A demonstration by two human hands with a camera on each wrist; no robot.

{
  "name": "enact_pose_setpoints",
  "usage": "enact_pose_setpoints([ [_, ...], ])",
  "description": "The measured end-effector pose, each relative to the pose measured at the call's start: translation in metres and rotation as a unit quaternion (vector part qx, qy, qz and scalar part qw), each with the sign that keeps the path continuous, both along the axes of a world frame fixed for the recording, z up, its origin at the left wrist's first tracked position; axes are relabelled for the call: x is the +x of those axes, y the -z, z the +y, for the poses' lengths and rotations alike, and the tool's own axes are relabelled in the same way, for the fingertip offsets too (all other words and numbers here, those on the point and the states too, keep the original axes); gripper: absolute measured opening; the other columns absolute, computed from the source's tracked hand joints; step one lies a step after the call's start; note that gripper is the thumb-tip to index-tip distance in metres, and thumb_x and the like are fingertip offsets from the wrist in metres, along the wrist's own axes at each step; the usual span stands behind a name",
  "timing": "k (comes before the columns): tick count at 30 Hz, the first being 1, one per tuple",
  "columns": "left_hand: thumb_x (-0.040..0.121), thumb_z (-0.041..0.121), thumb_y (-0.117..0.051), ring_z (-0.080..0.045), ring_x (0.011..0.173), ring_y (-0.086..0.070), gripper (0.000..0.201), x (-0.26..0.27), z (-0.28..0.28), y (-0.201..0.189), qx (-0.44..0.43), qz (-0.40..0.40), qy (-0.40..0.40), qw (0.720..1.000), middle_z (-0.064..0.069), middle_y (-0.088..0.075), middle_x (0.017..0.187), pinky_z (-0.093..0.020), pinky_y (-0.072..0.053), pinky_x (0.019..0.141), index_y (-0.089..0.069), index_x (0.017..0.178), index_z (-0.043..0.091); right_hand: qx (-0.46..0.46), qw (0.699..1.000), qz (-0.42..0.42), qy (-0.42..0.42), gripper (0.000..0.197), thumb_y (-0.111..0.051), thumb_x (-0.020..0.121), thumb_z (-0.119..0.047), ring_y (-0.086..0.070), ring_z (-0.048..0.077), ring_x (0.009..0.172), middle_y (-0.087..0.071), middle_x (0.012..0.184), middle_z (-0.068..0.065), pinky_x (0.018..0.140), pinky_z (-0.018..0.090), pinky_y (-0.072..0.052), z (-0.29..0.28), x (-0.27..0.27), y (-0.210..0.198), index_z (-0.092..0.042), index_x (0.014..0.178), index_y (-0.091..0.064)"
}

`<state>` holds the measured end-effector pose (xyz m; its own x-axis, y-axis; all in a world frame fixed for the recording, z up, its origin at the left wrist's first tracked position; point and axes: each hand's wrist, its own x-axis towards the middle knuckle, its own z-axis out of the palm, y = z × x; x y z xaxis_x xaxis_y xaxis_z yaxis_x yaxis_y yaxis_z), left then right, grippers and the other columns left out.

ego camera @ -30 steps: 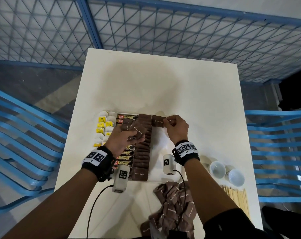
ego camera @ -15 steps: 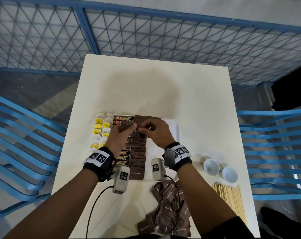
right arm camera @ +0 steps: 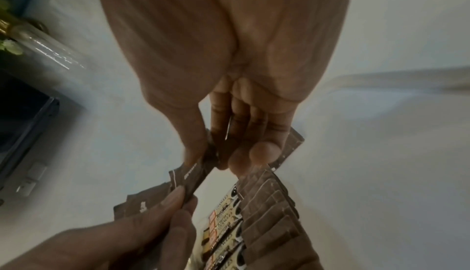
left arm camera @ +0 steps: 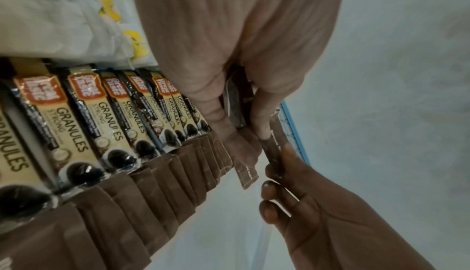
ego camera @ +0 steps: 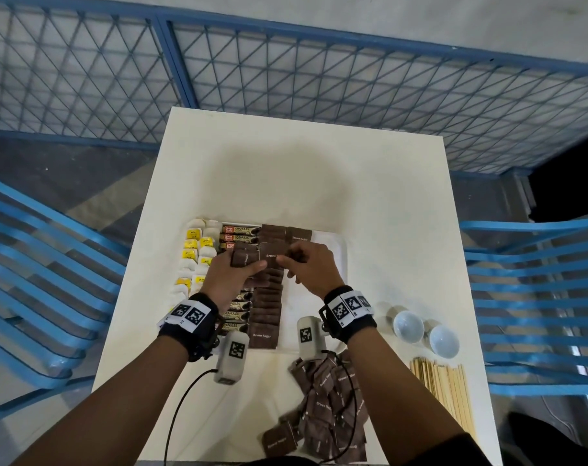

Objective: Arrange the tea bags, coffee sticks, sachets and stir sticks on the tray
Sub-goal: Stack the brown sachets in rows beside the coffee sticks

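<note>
A white tray point(ego camera: 338, 252) carries tea bags point(ego camera: 198, 253) on its left, then coffee sticks point(ego camera: 240, 230), then a column of brown sugar sachets point(ego camera: 267, 304). One sachet point(ego camera: 298, 235) lies alone at the top of a second column. Above the tray, my left hand point(ego camera: 238, 269) grips a small stack of sachets point(ego camera: 244, 257). My right hand point(ego camera: 287, 260) pinches the top sachet point(ego camera: 269, 255) of that stack between thumb and fingers point(right arm camera: 193, 153). The left wrist view shows the same pinched sachet point(left arm camera: 273, 145) over the coffee sticks point(left arm camera: 114, 113).
A loose pile of brown sachets point(ego camera: 326, 408) lies at the table's near edge. Wooden stir sticks point(ego camera: 444, 391) lie at the near right, with two white cups point(ego camera: 408, 326) beyond them. Blue chairs stand on both sides and a blue mesh fence behind.
My right hand left one sachet at the top of the second column, came back to the left hand's stack and now pinches its top sachet. The left hand stayed put.
</note>
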<state>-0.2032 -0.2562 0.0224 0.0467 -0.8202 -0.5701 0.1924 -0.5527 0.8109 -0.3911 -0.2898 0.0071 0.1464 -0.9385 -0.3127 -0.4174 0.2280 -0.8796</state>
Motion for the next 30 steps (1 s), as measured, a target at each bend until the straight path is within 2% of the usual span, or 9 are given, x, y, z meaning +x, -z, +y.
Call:
enact_pose_setpoints([
  [4, 0.097, -0.001, -0.062, -0.028, 0.076, -0.073, 0.011, -0.001, 0.002, 0.001, 0.004, 0.013, 0.002, 1.0, -0.017, -0.072, 0.09, -0.043, -0.065, 0.072, -0.066, 0.108, -0.001, 0.011, 1.0, 0.003, 0.026, 0.01, -0.078, 0.086, -0.02, -0.065, 0.006, 0.056, -0.071, 0.072, 0.0, 0.054, 0.021, -0.049, -0.004, -0.007, 0.002, -0.016, 0.087, -0.069],
  [7, 0.102, 0.0, -0.052, -0.034, 0.083, -0.073, 0.015, 0.001, 0.001, 0.004, 0.027, 0.026, 0.008, 0.999, -0.018, -0.066, 0.093, -0.045, -0.064, 0.075, -0.064, 0.111, -0.002, 0.007, 0.993, 0.062, 0.098, 0.013, -0.078, 0.086, -0.023, -0.068, 0.012, 0.065, -0.071, 0.076, 0.0, 0.068, 0.03, -0.055, -0.019, -0.021, 0.012, -0.014, 0.09, -0.07],
  [10, 0.103, -0.002, -0.045, -0.038, 0.088, -0.073, 0.019, 0.005, 0.002, 0.007, 0.033, 0.026, 0.029, 0.999, -0.022, -0.063, 0.097, -0.046, -0.063, 0.075, -0.063, 0.107, -0.004, 0.006, 0.984, 0.121, 0.132, 0.018, -0.078, 0.086, -0.027, -0.068, 0.018, 0.078, -0.07, 0.081, -0.001, 0.078, 0.026, -0.052, -0.03, -0.03, 0.023, -0.014, 0.097, -0.073],
  [13, 0.105, -0.002, -0.044, -0.038, 0.091, -0.073, 0.018, 0.009, 0.005, 0.01, 0.023, 0.008, 0.046, 0.999, -0.025, -0.062, 0.101, -0.045, -0.064, 0.076, -0.061, 0.109, -0.006, 0.012, 0.981, 0.146, 0.13, 0.022, -0.078, 0.085, -0.023, -0.06, 0.012, 0.081, -0.069, 0.089, -0.002, 0.069, 0.003, -0.037, -0.033, -0.03, 0.03, -0.012, 0.104, -0.075],
  [15, 0.106, -0.001, -0.043, -0.037, 0.092, -0.073, 0.018, 0.011, 0.005, 0.011, 0.017, 0.002, 0.043, 0.999, -0.024, -0.06, 0.101, -0.046, -0.064, 0.077, -0.061, 0.108, -0.003, 0.003, 0.98, 0.151, 0.129, 0.022, -0.08, 0.083, -0.019, -0.059, 0.011, 0.082, -0.071, 0.095, 0.001, 0.066, -0.004, -0.033, -0.033, -0.028, 0.036, -0.011, 0.102, -0.076],
  [18, 0.107, 0.0, -0.043, -0.038, 0.093, -0.073, 0.018, 0.014, 0.004, 0.012, 0.009, 0.002, 0.041, 0.999, -0.02, -0.059, 0.097, -0.046, -0.063, 0.079, -0.061, 0.106, 0.001, 0.004, 0.98, 0.147, 0.133, 0.018, -0.082, 0.08, -0.016, -0.059, 0.008, 0.074, -0.072, 0.089, 0.0, 0.063, -0.005, -0.034, -0.034, -0.025, 0.039, -0.011, 0.097, -0.077],
  [24, 0.104, -0.001, -0.049, -0.036, 0.093, -0.075, 0.014, 0.017, -0.003, 0.01, 0.012, 0.001, 0.044, 0.999, -0.014, -0.063, 0.093, -0.043, -0.064, 0.074, -0.059, 0.111, -0.007, 0.019, 0.98, 0.126, 0.155, 0.022, -0.088, 0.073, -0.02, -0.06, 0.001, 0.066, -0.068, 0.077, -0.005, 0.056, 0.001, -0.04, -0.037, -0.021, 0.042, -0.02, 0.083, -0.068],
  [27, 0.104, 0.0, -0.051, -0.04, 0.099, -0.074, 0.018, 0.017, -0.006, 0.008, 0.017, 0.003, 0.045, 0.999, -0.014, -0.065, 0.093, -0.043, -0.064, 0.076, -0.057, 0.115, -0.012, 0.025, 0.979, 0.12, 0.162, 0.027, -0.089, 0.072, -0.019, -0.059, -0.004, 0.067, -0.067, 0.075, -0.008, 0.056, -0.001, -0.039, -0.037, -0.02, 0.041, -0.02, 0.087, -0.066],
  [30, 0.103, 0.001, -0.053, -0.039, 0.1, -0.074, 0.018, 0.016, -0.007, 0.008, 0.022, 0.01, 0.041, 0.999, -0.017, -0.068, 0.099, -0.045, -0.063, 0.079, -0.058, 0.116, -0.011, 0.032, 0.979, 0.117, 0.166, 0.031, -0.089, 0.071, -0.02, -0.062, -0.002, 0.071, -0.07, 0.08, -0.003, 0.056, -0.002, -0.039, -0.038, -0.022, 0.043, -0.02, 0.091, -0.065],
])
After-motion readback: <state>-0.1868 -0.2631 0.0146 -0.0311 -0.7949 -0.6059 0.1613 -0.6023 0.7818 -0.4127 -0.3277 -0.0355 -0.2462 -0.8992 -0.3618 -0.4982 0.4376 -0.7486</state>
